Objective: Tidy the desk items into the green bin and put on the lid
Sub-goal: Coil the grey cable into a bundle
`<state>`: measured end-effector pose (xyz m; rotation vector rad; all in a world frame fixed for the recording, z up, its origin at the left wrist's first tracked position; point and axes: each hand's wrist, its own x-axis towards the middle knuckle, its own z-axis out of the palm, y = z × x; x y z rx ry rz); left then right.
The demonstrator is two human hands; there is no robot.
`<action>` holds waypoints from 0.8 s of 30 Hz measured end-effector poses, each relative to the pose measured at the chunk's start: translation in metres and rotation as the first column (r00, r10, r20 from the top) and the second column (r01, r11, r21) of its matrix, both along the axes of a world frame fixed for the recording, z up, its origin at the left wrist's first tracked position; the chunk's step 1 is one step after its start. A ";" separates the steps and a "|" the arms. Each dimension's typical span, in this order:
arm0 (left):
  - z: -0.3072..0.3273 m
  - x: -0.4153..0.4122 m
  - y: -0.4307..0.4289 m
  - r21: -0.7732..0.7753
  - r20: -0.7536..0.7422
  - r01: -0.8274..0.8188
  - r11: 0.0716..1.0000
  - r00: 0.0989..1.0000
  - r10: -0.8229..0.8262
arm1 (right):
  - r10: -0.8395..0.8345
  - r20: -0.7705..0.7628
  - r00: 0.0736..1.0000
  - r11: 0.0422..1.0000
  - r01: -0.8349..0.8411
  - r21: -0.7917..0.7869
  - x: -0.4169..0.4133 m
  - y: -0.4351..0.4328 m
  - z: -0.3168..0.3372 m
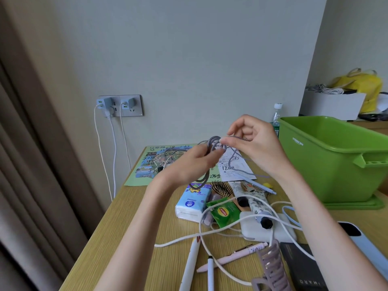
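Note:
A grey braided cable is looped in the air above the desk. My left hand grips the coil from below, and my right hand pinches a strand at its top. A loose end hangs down toward the papers. The green bin stands open at the right on its green lid. Lying on the desk are a tissue pack, a green tea sachet, a hairbrush, tubes, a white power bank, pens and a hair claw.
A white cable winds across the desk front. A green map sheet and a receipt lie at the back. Chargers sit in a wall socket. A black box, a phone, a water bottle and a curtain at left.

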<state>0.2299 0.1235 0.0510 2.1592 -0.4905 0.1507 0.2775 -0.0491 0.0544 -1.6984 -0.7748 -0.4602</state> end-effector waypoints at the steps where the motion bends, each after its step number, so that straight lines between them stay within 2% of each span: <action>1: 0.001 0.000 0.000 -0.078 -0.022 -0.014 0.997 1.000 0.013 | 0.027 -0.029 0.999 1.000 -0.027 0.008 0.000 -0.003 0.001; 5: 0.008 0.003 0.012 -0.375 -0.115 -0.107 0.921 0.991 0.069 | 0.089 -0.179 0.980 0.996 -0.085 0.032 0.000 -0.021 -0.001; 11: 0.010 0.003 0.003 -0.608 -0.101 -0.084 0.789 0.994 0.027 | 0.021 -0.114 0.993 0.998 -0.027 -0.052 -0.002 -0.010 -0.001; 15: 0.013 0.002 -0.006 -0.666 -0.067 -0.026 0.745 0.997 -0.025 | 0.093 -0.198 0.976 0.992 -0.108 -0.067 -0.009 0.004 0.000; 19: 0.015 -0.001 -0.011 -0.667 -0.035 0.025 0.744 0.997 -0.065 | 0.157 -0.256 0.954 0.981 -0.181 -0.075 -0.014 0.015 0.001; 22: 0.016 -0.002 -0.009 -0.650 -0.011 0.015 0.760 0.999 -0.030 | 0.178 -0.245 0.953 0.973 -0.208 -0.099 -0.015 0.014 0.002; 24: 0.016 0.000 -0.005 -0.644 -0.014 -0.022 0.765 1.000 0.017 | 0.166 -0.206 0.964 0.961 -0.205 -0.187 -0.016 0.010 0.004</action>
